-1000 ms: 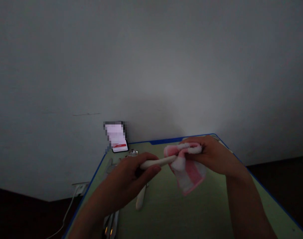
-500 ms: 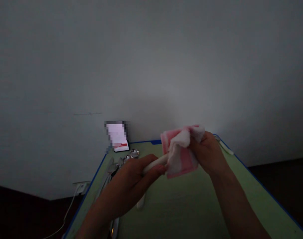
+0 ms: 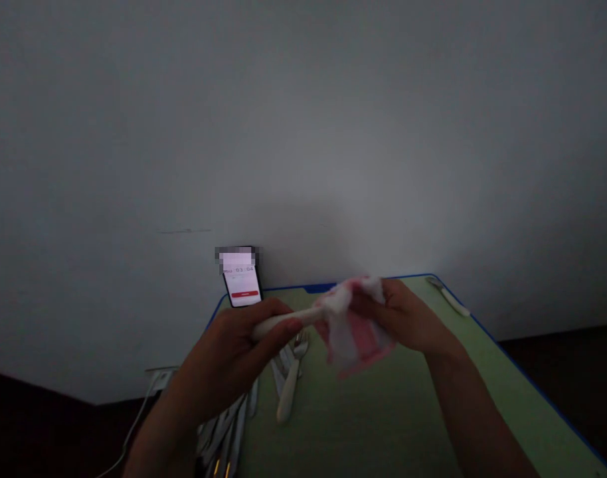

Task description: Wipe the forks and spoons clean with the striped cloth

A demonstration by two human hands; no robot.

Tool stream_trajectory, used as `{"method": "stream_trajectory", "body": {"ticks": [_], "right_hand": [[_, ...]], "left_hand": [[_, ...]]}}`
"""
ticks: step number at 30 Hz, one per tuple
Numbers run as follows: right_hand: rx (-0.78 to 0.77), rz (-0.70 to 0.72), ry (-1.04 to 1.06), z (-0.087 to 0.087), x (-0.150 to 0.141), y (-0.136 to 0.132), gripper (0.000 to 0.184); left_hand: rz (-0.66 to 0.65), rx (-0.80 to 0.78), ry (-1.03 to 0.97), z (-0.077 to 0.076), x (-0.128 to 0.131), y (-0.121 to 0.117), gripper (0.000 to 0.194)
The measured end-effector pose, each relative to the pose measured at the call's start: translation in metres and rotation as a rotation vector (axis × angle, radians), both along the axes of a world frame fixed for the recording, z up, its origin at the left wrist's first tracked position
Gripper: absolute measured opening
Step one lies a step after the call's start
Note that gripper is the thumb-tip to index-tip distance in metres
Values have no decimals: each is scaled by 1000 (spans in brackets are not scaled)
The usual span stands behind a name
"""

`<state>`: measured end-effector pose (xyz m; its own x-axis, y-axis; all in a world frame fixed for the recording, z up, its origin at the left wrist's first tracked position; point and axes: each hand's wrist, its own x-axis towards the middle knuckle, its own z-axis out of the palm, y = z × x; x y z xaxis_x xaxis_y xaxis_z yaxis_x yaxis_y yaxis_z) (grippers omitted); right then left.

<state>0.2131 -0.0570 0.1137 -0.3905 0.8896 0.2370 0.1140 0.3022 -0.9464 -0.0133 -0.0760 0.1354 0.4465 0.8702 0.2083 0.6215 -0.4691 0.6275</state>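
Observation:
My left hand [image 3: 244, 348] is closed around the white handle [image 3: 303, 317] of a utensil, held tilted above the table. The utensil's far end disappears inside a pink-and-white striped cloth [image 3: 358, 332], so its kind cannot be told. Bunched in the fingers of my right hand [image 3: 408, 318], the cloth wraps that end and hangs below it. Beneath my left hand lies another white-handled utensil [image 3: 286, 398], with fork tines showing beside its upper end.
Metal cutlery [image 3: 224, 431] is heaped at the table's left side, partly behind my left forearm. A lit phone [image 3: 244, 289] leans on the wall at the back left. One white-handled utensil [image 3: 453, 300] lies by the right edge of the green table [image 3: 373, 425].
Both hands have shifted slightly left, and more of the handle shows between my left hand and the cloth. The cloth has moved down and the utensils beneath my left hand are more visible.

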Motion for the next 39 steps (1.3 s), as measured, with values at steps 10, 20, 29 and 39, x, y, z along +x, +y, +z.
{"method": "stream_trajectory", "body": {"ticks": [10, 20, 29, 39], "right_hand": [[127, -316, 71, 8, 0, -6, 16], [-214, -444, 698, -6, -50, -17, 33], [31, -112, 348, 4, -5, -3, 18], [252, -3, -276, 23, 31, -14, 20]], "left_hand": [[-42, 23, 86, -2, 15, -3, 34], [-145, 46, 144, -16, 51, -20, 37], [-43, -4, 185, -4, 23, 0, 36], [-11, 42, 166, -7, 26, -6, 33]]}}
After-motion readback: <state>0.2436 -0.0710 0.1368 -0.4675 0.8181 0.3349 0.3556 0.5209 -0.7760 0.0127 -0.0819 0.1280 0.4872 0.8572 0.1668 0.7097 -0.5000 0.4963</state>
